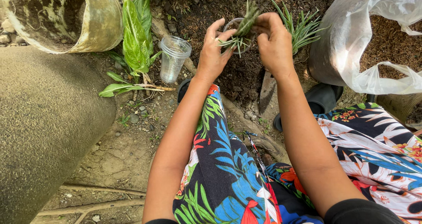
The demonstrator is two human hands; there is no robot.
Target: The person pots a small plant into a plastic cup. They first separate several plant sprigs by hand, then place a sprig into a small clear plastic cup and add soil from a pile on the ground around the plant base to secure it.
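Note:
My left hand (213, 52) and my right hand (273, 39) are raised together over a heap of dark soil (239, 72). Between them sits a small clear plastic cup (231, 25) with a spiky green seedling (241, 30) in it. The left hand cups the side of the cup and the fingers of the right hand pinch the seedling's leaves. A clump of similar grassy plants (301, 28) grows just behind the right hand.
An empty clear plastic cup (173, 59) stands on the ground to the left, beside a broad-leaved green plant (134, 35). A trowel blade (266, 90) sticks in the soil. A plastic bag of brown fibre (378, 43) is at right, a big pot (66, 17) and a concrete surface (39, 127) at left.

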